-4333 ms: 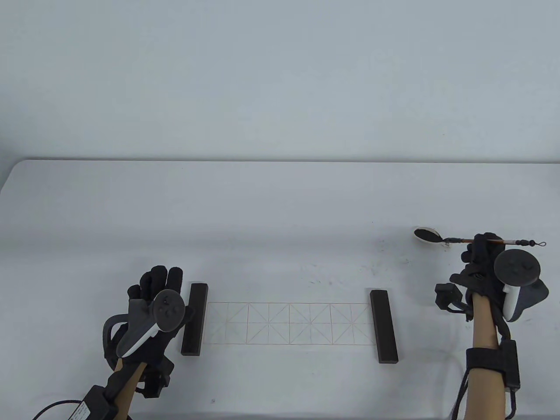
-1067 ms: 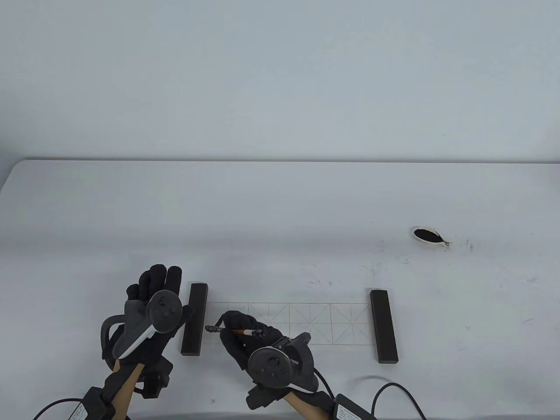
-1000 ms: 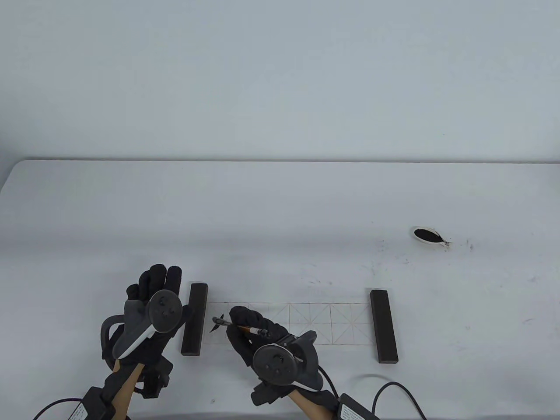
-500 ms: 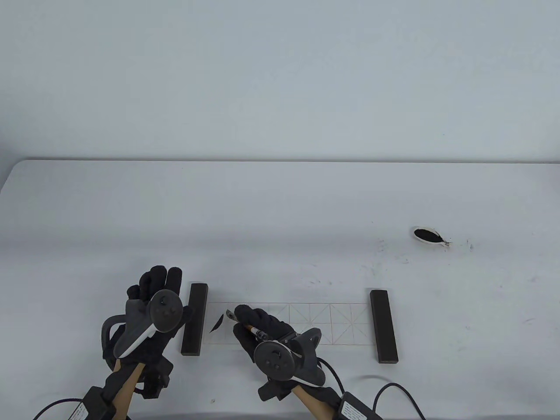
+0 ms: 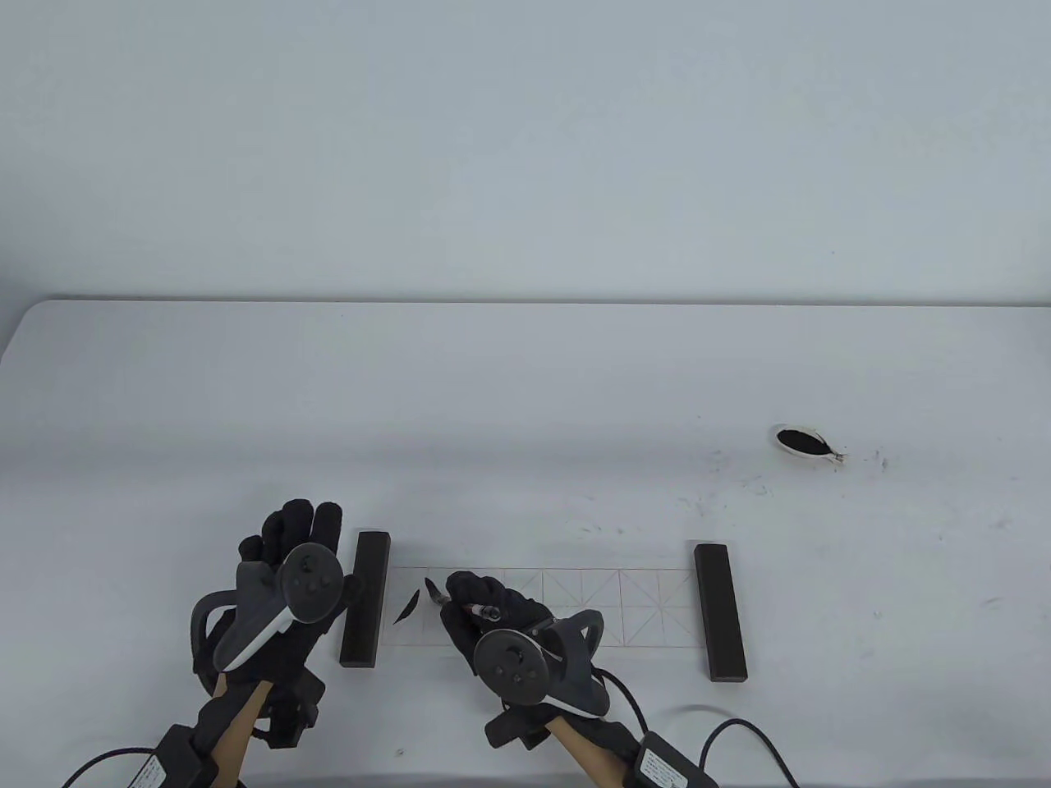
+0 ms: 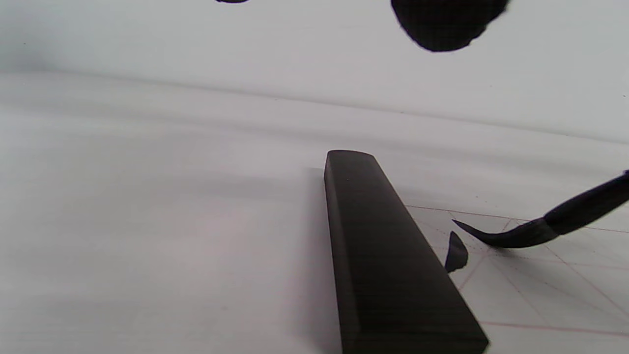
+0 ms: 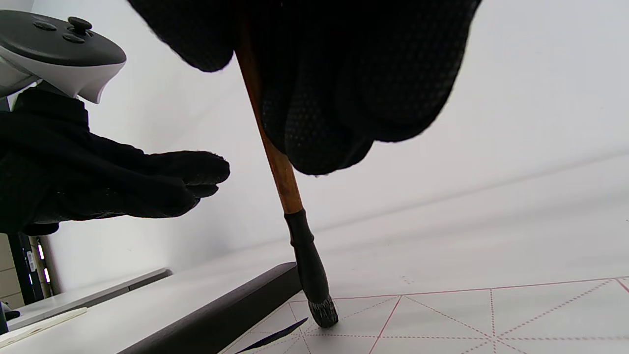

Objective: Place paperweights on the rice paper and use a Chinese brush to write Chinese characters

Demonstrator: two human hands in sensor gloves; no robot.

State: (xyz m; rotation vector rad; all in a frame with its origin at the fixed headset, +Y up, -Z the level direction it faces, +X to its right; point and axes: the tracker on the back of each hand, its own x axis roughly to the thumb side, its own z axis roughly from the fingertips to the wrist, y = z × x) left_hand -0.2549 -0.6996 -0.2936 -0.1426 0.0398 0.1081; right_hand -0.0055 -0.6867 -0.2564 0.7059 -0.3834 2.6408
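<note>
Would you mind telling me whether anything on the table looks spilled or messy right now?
Yes: dark ink specks are scattered on the bare table between the rice paper and the ink dish, plus a smear at the dish's right edge. The paperweights look straight.

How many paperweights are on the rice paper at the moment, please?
2: one paperweight lies across the rice paper at its left end, beside the left hand; the other paperweight lies across its right end.

No legible text anywhere (wrist-box labels too blurred).
</note>
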